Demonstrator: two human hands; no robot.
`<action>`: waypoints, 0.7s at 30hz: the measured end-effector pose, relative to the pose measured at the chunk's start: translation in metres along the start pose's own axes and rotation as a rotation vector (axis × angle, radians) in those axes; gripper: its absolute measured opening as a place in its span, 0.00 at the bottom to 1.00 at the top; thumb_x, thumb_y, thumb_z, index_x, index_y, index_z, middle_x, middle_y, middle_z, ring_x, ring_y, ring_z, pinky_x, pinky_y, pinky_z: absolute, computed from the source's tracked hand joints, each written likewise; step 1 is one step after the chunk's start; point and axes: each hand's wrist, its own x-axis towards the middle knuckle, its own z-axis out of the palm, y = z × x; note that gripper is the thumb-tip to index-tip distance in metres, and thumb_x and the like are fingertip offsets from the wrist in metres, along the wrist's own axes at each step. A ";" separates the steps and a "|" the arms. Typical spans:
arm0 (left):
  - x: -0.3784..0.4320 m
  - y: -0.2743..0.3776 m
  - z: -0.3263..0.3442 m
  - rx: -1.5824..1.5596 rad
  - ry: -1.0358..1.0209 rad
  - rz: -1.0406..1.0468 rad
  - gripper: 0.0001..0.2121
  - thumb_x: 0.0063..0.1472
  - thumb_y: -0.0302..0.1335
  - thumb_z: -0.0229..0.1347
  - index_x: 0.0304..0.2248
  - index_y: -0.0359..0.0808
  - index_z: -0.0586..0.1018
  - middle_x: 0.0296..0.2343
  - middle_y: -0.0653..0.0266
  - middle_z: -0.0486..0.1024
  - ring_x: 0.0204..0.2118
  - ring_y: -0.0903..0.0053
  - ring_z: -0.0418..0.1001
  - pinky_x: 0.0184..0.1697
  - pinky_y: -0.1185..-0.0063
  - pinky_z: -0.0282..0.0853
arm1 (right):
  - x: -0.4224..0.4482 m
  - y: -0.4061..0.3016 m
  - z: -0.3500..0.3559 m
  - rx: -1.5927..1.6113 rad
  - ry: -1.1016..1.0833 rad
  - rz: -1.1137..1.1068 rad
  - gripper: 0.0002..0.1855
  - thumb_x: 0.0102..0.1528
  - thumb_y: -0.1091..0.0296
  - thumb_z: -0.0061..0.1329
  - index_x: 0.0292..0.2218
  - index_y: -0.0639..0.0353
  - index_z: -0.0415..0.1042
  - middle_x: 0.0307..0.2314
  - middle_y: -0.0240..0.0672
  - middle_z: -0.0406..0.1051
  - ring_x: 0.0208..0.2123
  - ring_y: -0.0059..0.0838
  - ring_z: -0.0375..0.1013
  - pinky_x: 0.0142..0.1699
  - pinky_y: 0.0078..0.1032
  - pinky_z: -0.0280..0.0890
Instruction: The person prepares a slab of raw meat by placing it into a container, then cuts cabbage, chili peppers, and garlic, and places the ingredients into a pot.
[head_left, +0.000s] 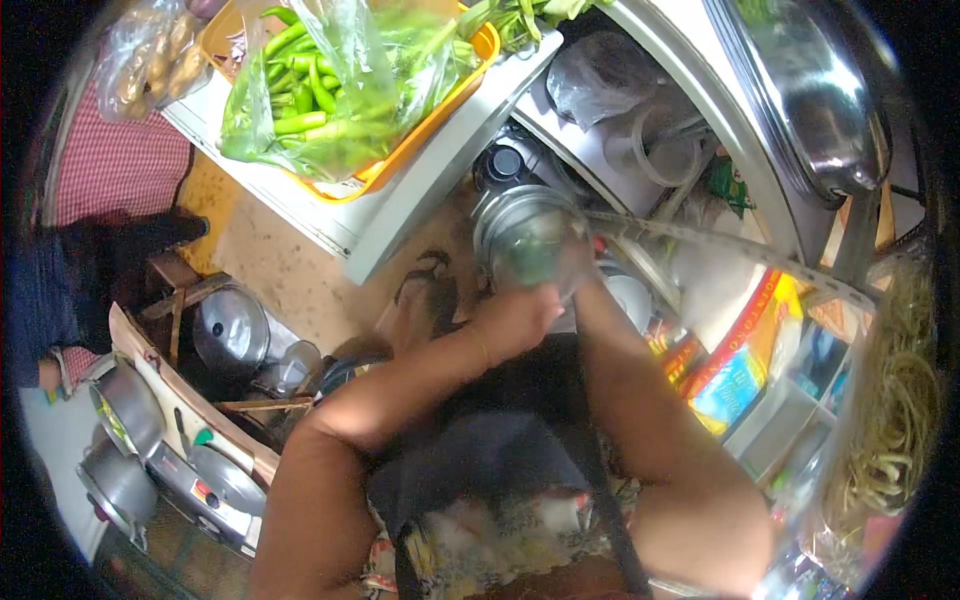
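Both my hands are on a clear, round container (531, 240) in front of my body, blurred by motion. My left hand (517, 319) grips its lower left side, near the bottom. On its right side my right hand (577, 262) is closed around it, partly blurred by the container. Something greenish shows through its wall; what it is cannot be told. Just beyond the container is a dark round knob or cap (502, 163). A yellow-orange tray (491, 52) with green chillies (300, 97) in a plastic bag stands on a white surface beyond my left hand.
Shelves at right hold a clear plastic tub (660, 146) and a yellow-red packet (739, 360). Metal pans (131, 409) and a gas stove (199, 491) lie at lower left. Another person's sleeve (120, 157) shows at left, near a lidded pot (231, 326).
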 end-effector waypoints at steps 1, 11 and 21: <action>0.002 -0.007 0.006 -0.013 0.006 0.004 0.10 0.62 0.37 0.51 0.32 0.39 0.74 0.25 0.52 0.75 0.30 0.52 0.74 0.35 0.61 0.68 | 0.002 0.000 0.001 -0.008 0.001 0.002 0.23 0.59 0.57 0.41 0.52 0.58 0.67 0.49 0.48 0.68 0.48 0.40 0.70 0.52 0.35 0.63; 0.009 -0.018 0.006 -0.157 0.179 -0.048 0.09 0.63 0.35 0.51 0.33 0.38 0.74 0.29 0.53 0.75 0.32 0.52 0.74 0.37 0.63 0.68 | 0.009 0.013 -0.005 -0.070 -0.097 -0.003 0.24 0.58 0.56 0.42 0.52 0.59 0.68 0.48 0.47 0.69 0.48 0.39 0.70 0.51 0.34 0.64; 0.024 0.036 -0.003 -0.306 0.351 0.046 0.08 0.63 0.31 0.50 0.32 0.33 0.72 0.27 0.53 0.72 0.29 0.63 0.72 0.36 0.71 0.68 | -0.109 -0.067 -0.168 1.356 -0.188 0.469 0.24 0.58 0.53 0.43 0.49 0.59 0.69 0.45 0.44 0.71 0.46 0.38 0.71 0.50 0.33 0.65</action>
